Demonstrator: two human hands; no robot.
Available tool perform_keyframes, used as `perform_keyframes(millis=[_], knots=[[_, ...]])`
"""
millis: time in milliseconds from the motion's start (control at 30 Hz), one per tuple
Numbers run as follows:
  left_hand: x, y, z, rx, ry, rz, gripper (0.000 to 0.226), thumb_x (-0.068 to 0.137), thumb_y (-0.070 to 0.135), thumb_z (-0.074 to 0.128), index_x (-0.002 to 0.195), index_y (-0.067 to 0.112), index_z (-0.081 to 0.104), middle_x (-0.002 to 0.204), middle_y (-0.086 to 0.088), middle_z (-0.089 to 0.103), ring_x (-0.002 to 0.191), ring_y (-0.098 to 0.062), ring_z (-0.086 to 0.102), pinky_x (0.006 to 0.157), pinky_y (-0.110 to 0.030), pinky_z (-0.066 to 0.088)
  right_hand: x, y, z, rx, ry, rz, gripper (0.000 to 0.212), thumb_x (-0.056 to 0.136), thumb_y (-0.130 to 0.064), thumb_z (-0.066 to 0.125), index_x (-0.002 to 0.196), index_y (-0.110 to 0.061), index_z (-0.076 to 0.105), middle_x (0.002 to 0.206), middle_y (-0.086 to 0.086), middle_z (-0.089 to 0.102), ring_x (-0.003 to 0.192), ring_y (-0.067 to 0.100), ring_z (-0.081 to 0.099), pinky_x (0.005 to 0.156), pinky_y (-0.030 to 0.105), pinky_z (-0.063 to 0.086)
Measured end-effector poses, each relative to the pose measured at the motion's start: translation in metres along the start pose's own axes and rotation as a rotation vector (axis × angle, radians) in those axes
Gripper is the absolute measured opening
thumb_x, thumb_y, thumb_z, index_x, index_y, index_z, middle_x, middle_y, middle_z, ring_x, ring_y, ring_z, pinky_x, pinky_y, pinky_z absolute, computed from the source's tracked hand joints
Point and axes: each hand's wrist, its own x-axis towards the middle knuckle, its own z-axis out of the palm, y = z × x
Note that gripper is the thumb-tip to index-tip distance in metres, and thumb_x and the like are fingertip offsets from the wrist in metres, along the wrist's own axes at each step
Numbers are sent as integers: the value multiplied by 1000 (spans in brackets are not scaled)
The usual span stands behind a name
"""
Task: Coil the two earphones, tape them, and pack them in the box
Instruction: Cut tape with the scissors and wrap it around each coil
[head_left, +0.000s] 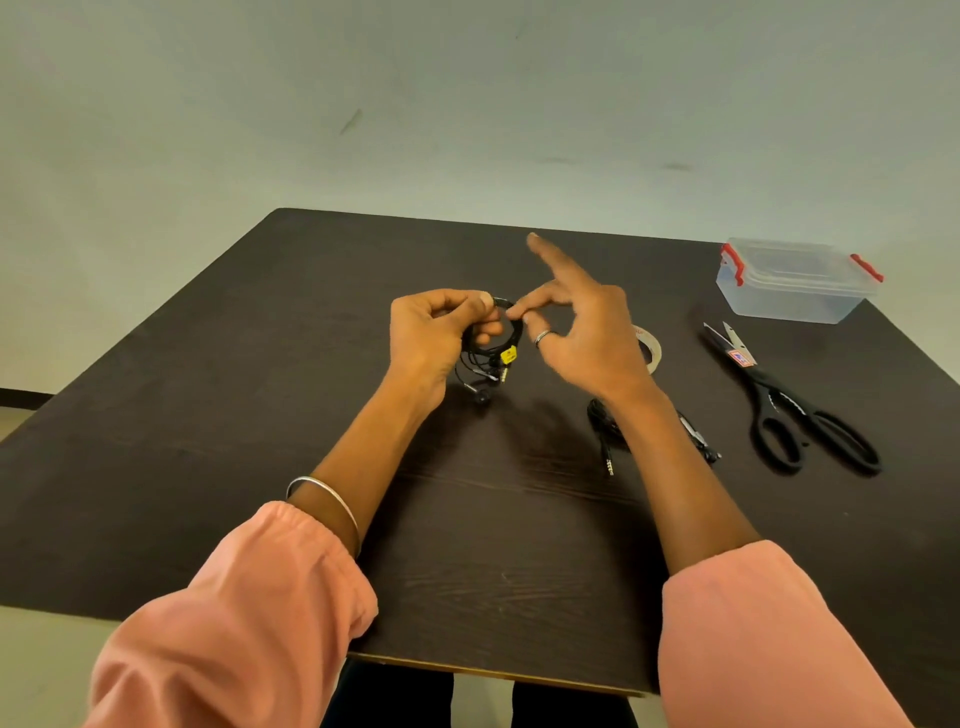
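Coiling earphone 1 (491, 348): left hand (434, 332) grips the loops, right hand (576, 322) pinches the cable, forefinger raised. Next, judged: tape roll (655, 353) right of coil.

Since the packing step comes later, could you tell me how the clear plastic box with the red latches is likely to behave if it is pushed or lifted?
The box looks thin-walled, with nothing visible inside, so it is probably light and may slide on the smooth table when nudged. Its low, wide shape suggests it is unlikely to tip.
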Motion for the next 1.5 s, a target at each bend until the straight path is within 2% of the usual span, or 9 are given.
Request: perform_keyframes(millis=[133,400,533,767,833,1033,1200,1333,1500], knots=[[0,-1,3,68,-16,66,9,85,9,71,89,1,72,77,-14,73,69,-22,71,66,-28,58,2,0,1,193,140,218,27,88,-13,68,114,-11,68,88,-12,68,82,-4,63,73,10,48],[-2,0,2,218,-65,168,6,86,9,68,90,6,72,79,-12,74,70,-21,71,67,-28,58,-1,2,7,86,-24,228,18,84,-12,72,101,-10,73,85,2,73,77,11,69,72,21,57],[-6,-1,8,388,-52,257,5,87,9,68,87,10,74,74,-4,73,66,-14,71,66,-26,59,0,3,12,-253,-65,153,17,81,-12,68,97,-7,69,84,7,70,75,22,64,72,40,54],[-4,3,12,321,1,193,9,88,12,68,85,7,75,72,-9,73,65,-21,72,67,-36,61,-2,4,31,-737,153,-176,16,77,-2,72,90,2,62,72,14,65,59,30,64,65,43,51],[-2,2,10,288,-13,168,8,87,12,69,85,7,75,73,-11,73,67,-24,72,68,-38,60,-1,5,32,-644,185,-149,23,79,-2,70,100,4,63,78,16,67,65,32,66,67,45,52],[1,-4,2,300,-65,161,6,87,6,68,84,9,73,75,-10,73,68,-22,71,67,-34,59,-5,-6,20,161,29,479,71,86,-5,67,146,-20,31,84,4,68,77,14,65,72,19,51],[2,-5,-1,303,-87,184,7,86,6,68,86,11,72,75,-8,73,67,-20,70,66,-31,58,1,-4,16,661,64,798,69,83,1,69,142,-20,39,85,5,71,93,21,68,87,39,51],[3,-5,-1,277,-85,189,8,87,5,67,87,12,72,77,-9,73,70,-23,71,67,-30,58,0,-2,12,906,94,878,56,84,5,65,133,-17,49,78,2,72,87,20,67,74,39,46],[2,-5,0,262,-86,167,7,89,7,66,86,9,72,74,-12,72,67,-22,70,64,-30,57,-1,-6,17,791,188,758,54,82,9,65,127,-18,51,79,3,72,82,18,68,78,36,53]])
